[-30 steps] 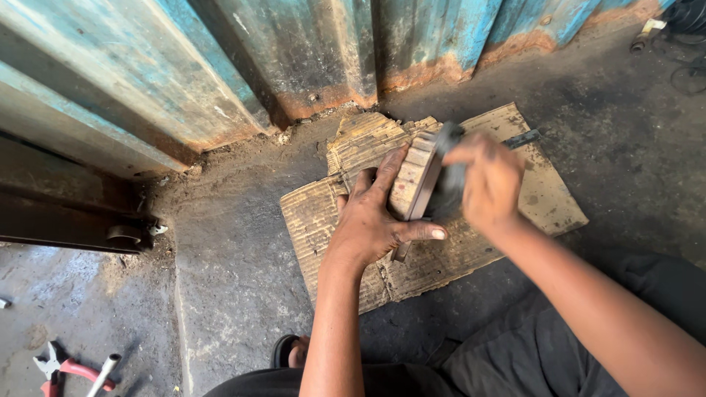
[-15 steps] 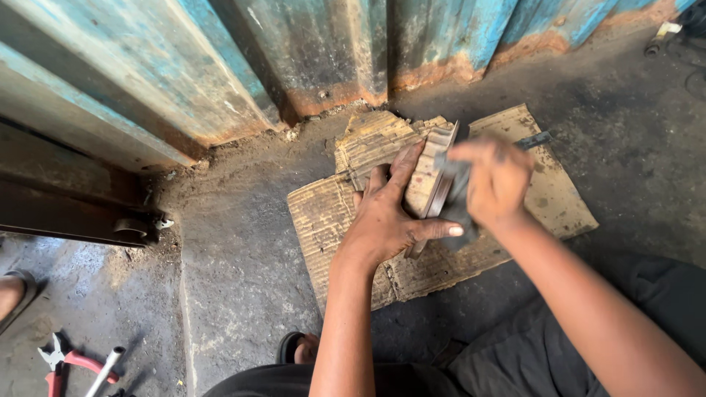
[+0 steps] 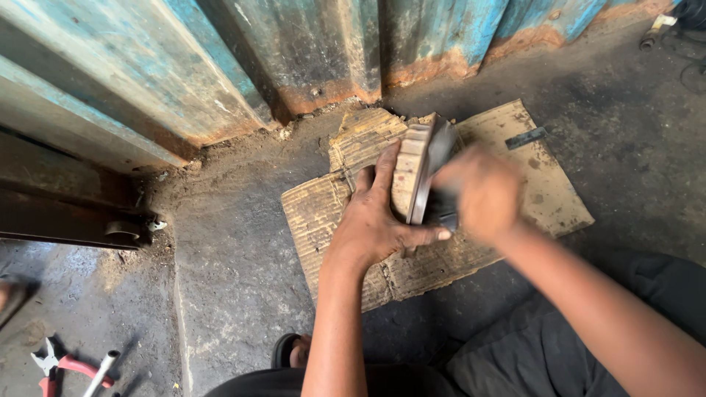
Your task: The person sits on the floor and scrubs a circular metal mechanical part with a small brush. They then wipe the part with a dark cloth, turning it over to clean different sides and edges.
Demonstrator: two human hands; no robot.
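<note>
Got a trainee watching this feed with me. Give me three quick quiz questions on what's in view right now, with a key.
1. True or false: the left hand rests on the curved ribbed part.
2. What lies under the part? A) cardboard sheet B) metal tray C) cloth
3. Which tool lies at the lower left on the floor?

Key:
1. True.
2. A, the cardboard sheet.
3. The red-handled pliers. The right hand is blurred, so its grip cannot be judged.
</note>
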